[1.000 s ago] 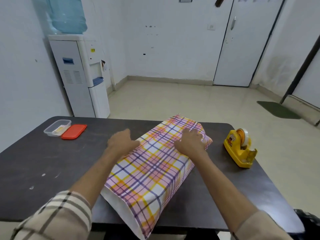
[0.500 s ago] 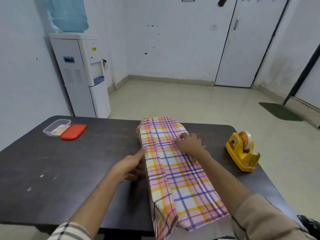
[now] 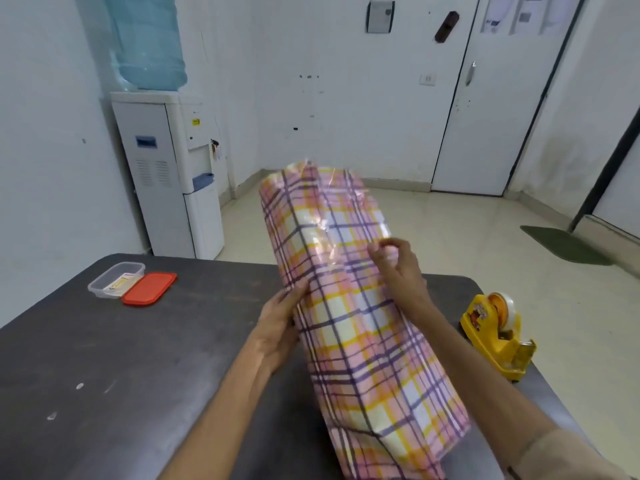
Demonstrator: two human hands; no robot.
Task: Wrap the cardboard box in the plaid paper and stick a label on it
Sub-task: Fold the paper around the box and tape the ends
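The cardboard box is fully covered by the pink, yellow and purple plaid paper [image 3: 363,341], so no cardboard shows. It is tilted, with its far end raised off the dark table [image 3: 104,375] and its near end low by the table's front edge. My left hand [image 3: 277,327] grips the box's left side near the middle. Higher up, my right hand [image 3: 398,268] sits on the right edge with curled fingers that pinch the paper. Glossy tape shines on the upper face. I see no label on the box.
A yellow tape dispenser [image 3: 498,334] stands on the table to the right of the box. At the far left lie a clear plastic container [image 3: 116,280] and its red lid [image 3: 149,288]. A water dispenser [image 3: 173,168] stands by the left wall.
The wrapped box was turned from lying slantwise to lengthwise, then its far end was lifted off the table. My left hand went to its left side; my right hand shifted up its right edge.
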